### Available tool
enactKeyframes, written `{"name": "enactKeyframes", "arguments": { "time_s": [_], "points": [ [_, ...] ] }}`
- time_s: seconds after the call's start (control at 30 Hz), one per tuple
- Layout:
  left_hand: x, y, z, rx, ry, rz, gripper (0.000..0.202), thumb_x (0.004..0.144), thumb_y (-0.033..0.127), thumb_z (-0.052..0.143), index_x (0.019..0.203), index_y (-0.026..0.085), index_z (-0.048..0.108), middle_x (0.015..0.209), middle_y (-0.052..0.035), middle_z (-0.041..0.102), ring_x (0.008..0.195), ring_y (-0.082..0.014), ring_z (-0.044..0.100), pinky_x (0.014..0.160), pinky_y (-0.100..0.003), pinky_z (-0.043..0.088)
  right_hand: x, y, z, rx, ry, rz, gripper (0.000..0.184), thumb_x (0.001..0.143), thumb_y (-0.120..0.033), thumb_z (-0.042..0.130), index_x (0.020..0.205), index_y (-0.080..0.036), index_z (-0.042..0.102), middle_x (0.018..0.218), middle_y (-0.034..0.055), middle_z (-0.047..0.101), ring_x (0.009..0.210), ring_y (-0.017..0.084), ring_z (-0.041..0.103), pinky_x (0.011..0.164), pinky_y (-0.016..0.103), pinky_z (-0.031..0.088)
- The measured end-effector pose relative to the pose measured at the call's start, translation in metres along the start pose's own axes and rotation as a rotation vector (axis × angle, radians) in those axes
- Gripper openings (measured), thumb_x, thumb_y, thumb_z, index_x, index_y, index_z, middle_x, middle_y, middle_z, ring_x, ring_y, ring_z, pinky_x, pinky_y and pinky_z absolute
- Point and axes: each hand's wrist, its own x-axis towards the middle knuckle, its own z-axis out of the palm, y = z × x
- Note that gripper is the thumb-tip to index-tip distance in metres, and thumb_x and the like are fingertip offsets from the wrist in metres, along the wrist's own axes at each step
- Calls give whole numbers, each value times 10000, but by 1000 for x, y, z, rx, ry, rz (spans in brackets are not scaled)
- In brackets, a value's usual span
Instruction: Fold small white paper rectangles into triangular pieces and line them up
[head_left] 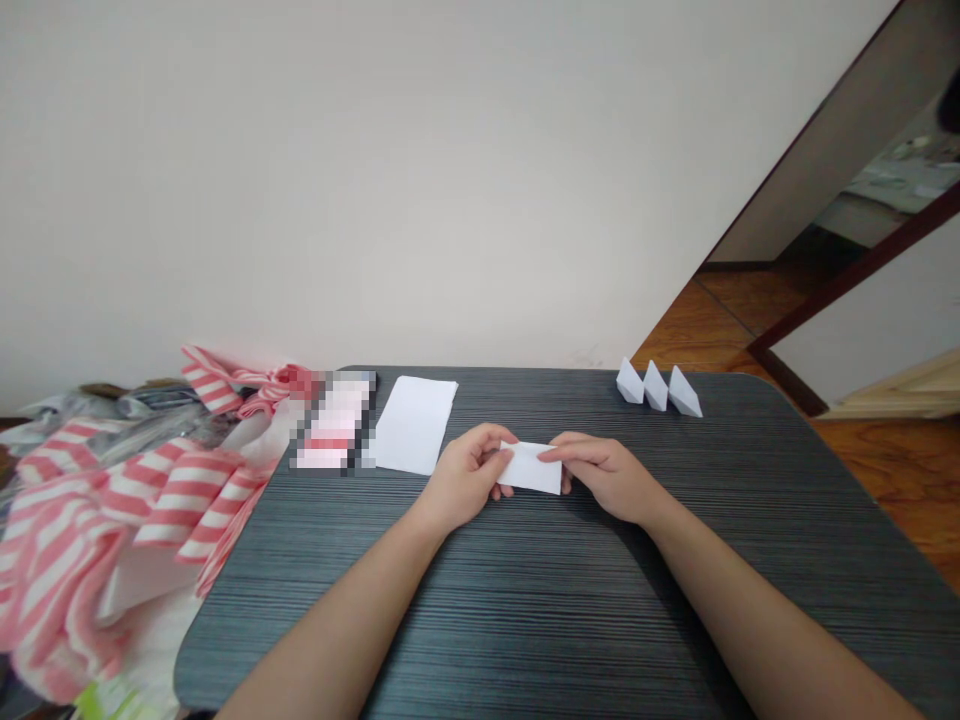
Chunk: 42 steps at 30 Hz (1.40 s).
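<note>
A small folded piece of white paper (531,468) is held above the dark grey wood-grain table (315,590), pinched at its ends. My left hand (463,478) grips its left end and my right hand (606,480) grips its right end, with the fingers of both hands over the paper. A flat white paper sheet (414,424) lies beyond my left hand, apart from it. Three folded paper pieces (655,387) stand in a row at the table's far right edge, shaped like small wedges.
Pink-and-white striped fabric (97,510) is heaped beyond the table's left edge and overlaps it. A pixelated pink-and-white item (334,420) lies at the far edge. A wooden floor (750,310) and a dark door frame (862,265) are at the right, behind the table.
</note>
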Motion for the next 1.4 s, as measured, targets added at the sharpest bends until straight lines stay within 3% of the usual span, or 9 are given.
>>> {"name": "enactKeyframes", "arguments": {
  "time_s": [0.13, 0.23, 0.43, 0.77, 1.13, 1.4],
  "points": [
    [0, -1, 1, 8, 35, 21, 189, 858, 305, 503, 996, 177, 516, 632, 26, 543, 479, -86, 555, 413, -167, 399, -2, -2, 2, 60, 80, 84, 304, 928, -284, 429, 1169, -202, 594, 708, 12, 608, 607, 136, 597, 617, 287, 483],
    [0, -1, 1, 20, 42, 30, 188, 857, 301, 502, 998, 178, 522, 637, 25, 543, 480, -87, 558, 413, -169, 400, -1, -4, 4, 103, 113, 142, 348, 931, -320, 421, 1231, -174, 520, 666, 4, 610, 579, 140, 602, 589, 283, 484],
    [0, 0, 0, 64, 29, 25, 207, 859, 302, 497, 1022, 178, 531, 609, 28, 539, 474, -88, 555, 415, -171, 404, 0, -9, 5, -16, 55, 196, 262, 901, -308, 478, 1053, -144, 614, 667, 11, 622, 548, 125, 588, 557, 253, 463],
    [-2, 1, 2, 64, 18, 5, 241, 853, 295, 505, 1069, 188, 503, 693, 13, 586, 494, -87, 567, 428, -177, 431, 0, -14, 5, -77, 58, 208, 235, 904, -317, 460, 875, -154, 627, 610, -2, 601, 500, 113, 569, 508, 227, 433],
    [-1, 2, 2, -21, 19, 7, 220, 846, 292, 511, 1033, 178, 492, 691, 7, 591, 511, -99, 573, 448, -195, 450, 0, -9, 6, 33, 80, 218, 245, 896, -352, 472, 805, -155, 585, 625, 5, 608, 477, 112, 566, 473, 224, 437],
    [-1, 3, 1, 8, 16, -5, 243, 835, 289, 525, 1050, 180, 499, 685, 15, 581, 517, -93, 548, 482, -202, 431, -1, -16, 4, -134, 93, 168, 257, 902, -323, 465, 724, -167, 564, 587, -7, 595, 495, 111, 562, 517, 226, 428]
  ]
}}
